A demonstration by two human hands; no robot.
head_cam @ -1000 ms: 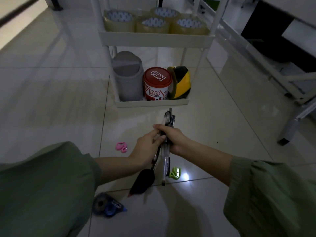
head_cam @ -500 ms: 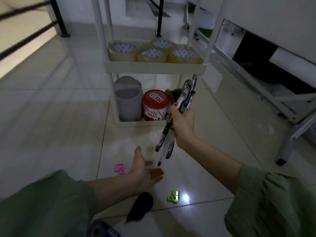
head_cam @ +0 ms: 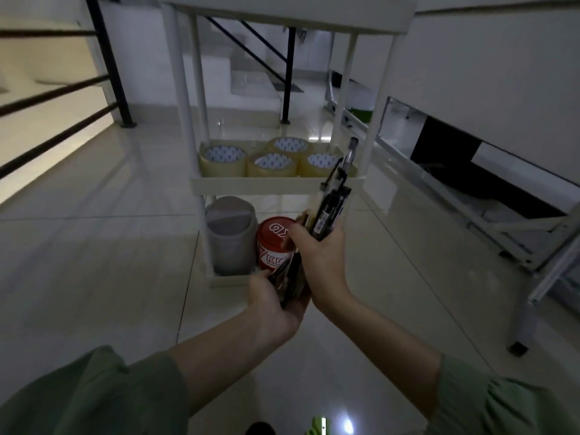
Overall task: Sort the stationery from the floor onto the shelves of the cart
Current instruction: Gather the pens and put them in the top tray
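Head view, writing: red tin on the cart's bottom shelf shows white "KK"-like letters, partly hidden
Right hand: curled round bundle of pens, tips pointing up, before the middle shelf
Left hand: cupped beneath, gripping the bundle's lower ends

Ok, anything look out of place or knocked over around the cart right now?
Nothing on the cart looks toppled: the four tape rolls sit flat on the middle shelf. Still on the floor at the bottom edge are a green item and a dark object. Both hands grip the pen bundle.
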